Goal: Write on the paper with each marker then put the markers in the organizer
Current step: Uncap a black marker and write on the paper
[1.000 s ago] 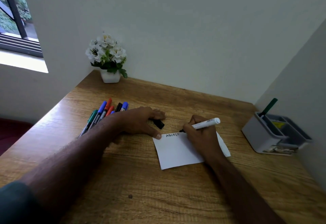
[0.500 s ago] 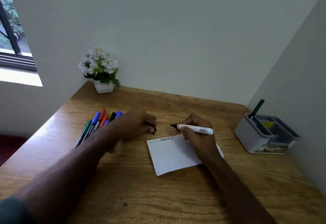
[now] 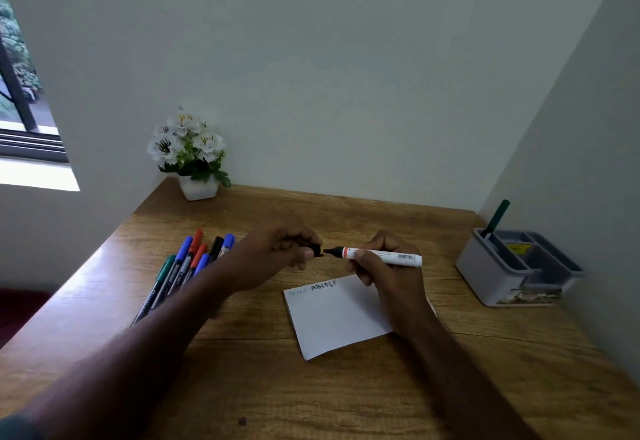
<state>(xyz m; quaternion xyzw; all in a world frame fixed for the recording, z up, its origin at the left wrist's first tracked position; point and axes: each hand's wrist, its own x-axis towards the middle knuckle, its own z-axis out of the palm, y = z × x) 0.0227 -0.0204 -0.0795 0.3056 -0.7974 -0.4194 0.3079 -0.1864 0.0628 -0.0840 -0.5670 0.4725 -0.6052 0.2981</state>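
Observation:
My right hand [image 3: 388, 266] grips a white marker [image 3: 381, 255] with a black tip, held level above the paper and pointing left. My left hand [image 3: 277, 252] pinches the marker's black cap [image 3: 316, 250], which sits just off the tip. The white paper [image 3: 332, 318] lies on the wooden desk with faint green and black "ABCDEF" lettering along its top edge. Several markers [image 3: 187, 266] in blue, red, green and black lie bunched at the left, partly hidden by my left forearm. The grey organizer [image 3: 498, 273] stands at the right with one green marker [image 3: 497, 217] upright in it.
A white pot of white flowers [image 3: 194, 159] stands in the desk's back left corner. Walls close in behind and on the right. The wooden desk [image 3: 311, 387] stretches toward me, with a small dark spot [image 3: 242, 421] near the front.
My right hand lifted the marker off the paper and turned it level. My left hand picked the black cap up from the desk and brought it to the marker's tip.

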